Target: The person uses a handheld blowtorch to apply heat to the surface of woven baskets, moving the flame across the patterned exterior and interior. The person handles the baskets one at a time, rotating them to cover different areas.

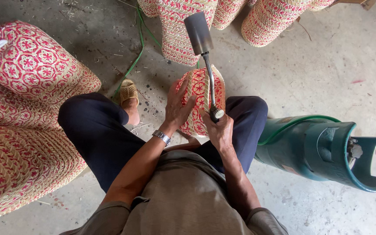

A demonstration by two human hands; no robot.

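While left hand (178, 106) spreads fingers on woven basket (196, 87), right hand (218, 128) clenches torch (203, 48) upright.

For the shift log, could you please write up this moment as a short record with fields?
Setting: person seated on a concrete floor, seen from above
Left hand: left hand flat against the side of a small red-and-cream woven basket between the knees
Right hand: right hand gripping the handle of a metal gas torch, nozzle pointing away over the basket
Flame: none visible
Right of person: green gas cylinder lying on its side
Left of person: stacked woven baskets, same pattern
Ahead: more woven baskets, green hose
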